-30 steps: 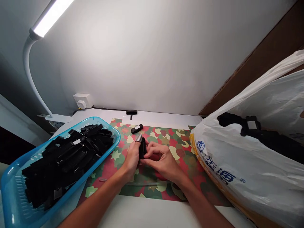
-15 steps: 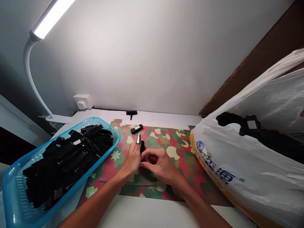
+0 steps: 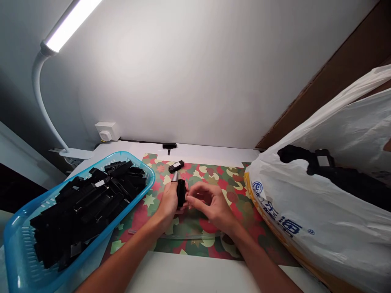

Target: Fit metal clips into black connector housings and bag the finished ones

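My left hand (image 3: 168,200) is closed around a small black plastic part (image 3: 181,193), which stands roughly upright in the fingers. A silver, pointed metal tip (image 3: 175,176) sticks up at the left thumb; whether it is worn or gripped is unclear. My right hand (image 3: 210,203) is at the right side of the black part, thumb and forefinger pinched together near its edge. Anything between those fingertips is too small to make out. Beyond the hands lies another black part with a white label (image 3: 176,166), on the patterned mat (image 3: 220,179).
A blue basket (image 3: 152,179) heaped with black plastic parts (image 3: 91,199) stands at the left. A white plastic bag (image 3: 293,195) bulges at the right. Near the wall lies a black piece (image 3: 169,145). A clear tube (image 3: 189,237) crosses the mat under my arms. A lamp (image 3: 38,77) shines from the left.
My right hand has moved slightly to the right, uncovering more of the black part. The part and the silver tip are turned a little in my left hand.
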`<state>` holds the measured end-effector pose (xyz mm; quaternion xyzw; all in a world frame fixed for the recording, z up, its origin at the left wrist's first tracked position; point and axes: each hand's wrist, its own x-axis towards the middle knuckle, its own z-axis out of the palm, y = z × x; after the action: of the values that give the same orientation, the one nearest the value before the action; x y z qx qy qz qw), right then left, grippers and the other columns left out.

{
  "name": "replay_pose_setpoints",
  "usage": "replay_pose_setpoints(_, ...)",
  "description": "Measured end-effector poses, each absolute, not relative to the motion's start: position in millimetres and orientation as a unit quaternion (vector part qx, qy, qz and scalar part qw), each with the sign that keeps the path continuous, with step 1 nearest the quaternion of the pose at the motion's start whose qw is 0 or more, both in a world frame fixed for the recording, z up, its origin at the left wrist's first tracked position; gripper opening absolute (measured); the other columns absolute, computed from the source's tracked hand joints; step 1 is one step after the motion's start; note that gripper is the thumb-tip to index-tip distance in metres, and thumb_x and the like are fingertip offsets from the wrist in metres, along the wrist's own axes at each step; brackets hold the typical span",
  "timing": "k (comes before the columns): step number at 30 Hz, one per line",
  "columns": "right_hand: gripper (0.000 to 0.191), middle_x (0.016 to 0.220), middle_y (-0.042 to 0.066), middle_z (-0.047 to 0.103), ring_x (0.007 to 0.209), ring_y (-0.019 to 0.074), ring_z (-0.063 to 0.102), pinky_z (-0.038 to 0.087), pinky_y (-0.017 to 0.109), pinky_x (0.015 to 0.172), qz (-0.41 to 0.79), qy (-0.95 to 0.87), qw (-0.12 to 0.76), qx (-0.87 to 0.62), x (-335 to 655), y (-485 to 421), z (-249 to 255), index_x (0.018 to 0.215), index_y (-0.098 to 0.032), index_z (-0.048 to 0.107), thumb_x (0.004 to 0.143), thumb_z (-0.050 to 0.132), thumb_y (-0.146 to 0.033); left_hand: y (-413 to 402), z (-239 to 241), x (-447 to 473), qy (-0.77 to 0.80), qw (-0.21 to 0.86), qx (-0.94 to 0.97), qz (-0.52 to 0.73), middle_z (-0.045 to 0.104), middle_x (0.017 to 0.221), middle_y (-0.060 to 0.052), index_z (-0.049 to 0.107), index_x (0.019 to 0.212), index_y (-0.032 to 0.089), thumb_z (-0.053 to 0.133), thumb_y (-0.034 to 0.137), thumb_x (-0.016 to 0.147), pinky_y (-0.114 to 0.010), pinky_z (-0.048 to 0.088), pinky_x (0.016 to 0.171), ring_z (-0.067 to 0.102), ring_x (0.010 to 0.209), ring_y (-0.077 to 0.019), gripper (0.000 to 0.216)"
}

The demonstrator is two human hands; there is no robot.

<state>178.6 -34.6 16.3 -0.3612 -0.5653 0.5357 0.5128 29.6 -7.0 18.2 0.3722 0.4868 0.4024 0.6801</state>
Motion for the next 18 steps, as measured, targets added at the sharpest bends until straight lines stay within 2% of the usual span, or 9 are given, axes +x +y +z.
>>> replay_pose_setpoints(3,0.027,0.073,-0.001,0.067,0.059,0.0157,0.064,0.056,0.028,0.052,0.554,-0.507,0.555,-0.357,184,-30,18,0.085,-0.023,0.063,0.089,0.077,-0.046,-8,23,30,0.435,0.719,0.366,0.4,0.052,0.057,0.005,0.06,0.095,0.021,0.06,0.058,0.086,-0.018,0.017,0.037,0.039,0.038,-0.0098,0.038)
replay_pose_setpoints(5,0.029,0.068,-0.004,0.061,0.051,0.0129,0.055,0.046,0.024,0.044,0.583,-0.456,0.561,-0.371,185,-27,17,0.085,-0.024,0.055,0.086,0.074,-0.046,-8,26,30,0.432,0.718,0.368,0.404,0.053,0.057,0.005,0.059,0.1,0.022,0.062,0.058,0.085,-0.017,0.017,0.037,0.04,0.037,-0.0096,0.04)
replay_pose_setpoints(8,0.022,0.059,-0.008,0.05,0.046,0.0084,0.037,0.028,0.019,0.042,0.596,-0.424,0.551,-0.401,185,-23,14,0.086,-0.024,0.052,0.08,0.068,-0.038,-9,27,32,0.437,0.707,0.387,0.4,0.054,0.055,0.007,0.056,0.103,0.024,0.062,0.062,0.085,-0.017,0.018,0.037,0.039,0.035,-0.0094,0.042)
replay_pose_setpoints(10,0.016,0.057,-0.009,0.045,0.046,0.0077,0.03,0.022,0.019,0.043,0.595,-0.431,0.538,-0.413,185,-21,12,0.085,-0.023,0.054,0.076,0.062,-0.032,-10,26,33,0.441,0.696,0.406,0.395,0.053,0.054,0.007,0.055,0.102,0.025,0.063,0.065,0.084,-0.017,0.018,0.036,0.039,0.035,-0.0095,0.045)
replay_pose_setpoints(14,0.01,0.058,-0.008,0.041,0.047,0.0086,0.026,0.019,0.021,0.044,0.581,-0.451,0.522,-0.433,187,-21,11,0.08,-0.022,0.056,0.077,0.054,-0.031,-10,24,35,0.453,0.682,0.43,0.38,0.055,0.053,0.007,0.053,0.098,0.026,0.064,0.069,0.083,-0.018,0.019,0.036,0.038,0.036,-0.0099,0.046)
replay_pose_setpoints(18,0.014,0.059,-0.008,0.041,0.052,0.0117,0.034,0.027,0.024,0.049,0.492,-0.52,0.511,-0.476,188,-26,13,0.083,-0.022,0.061,0.085,0.065,-0.036,-10,21,35,0.459,0.672,0.439,0.38,0.053,0.054,0.007,0.049,0.092,0.027,0.062,0.068,0.086,-0.019,0.022,0.037,0.038,0.038,-0.0109,0.043)
